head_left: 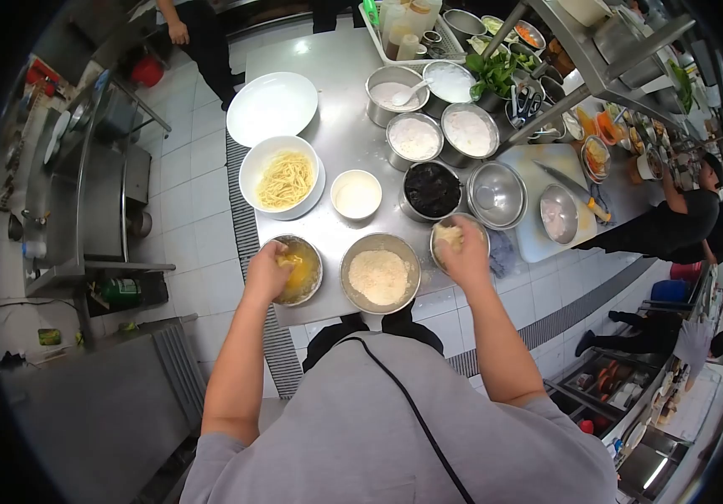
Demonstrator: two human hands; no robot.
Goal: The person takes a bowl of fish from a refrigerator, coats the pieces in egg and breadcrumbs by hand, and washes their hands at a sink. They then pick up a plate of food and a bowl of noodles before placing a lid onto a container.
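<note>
At the left, my left hand reaches over the rim of a metal bowl of beaten egg. Its fingers curl down at the yellow liquid, and what they hold, if anything, is hidden. My right hand is closed on a pale, lumpy piece of food above another metal bowl, whose contents are mostly covered by the hand. Between the two hands stands a metal bowl of pale breadcrumbs.
Behind are a white bowl of noodles, a white plate, a white tub, a pot of dark food and several pots of white powder. A knife lies on a cutting board at right. Other people stand farther off.
</note>
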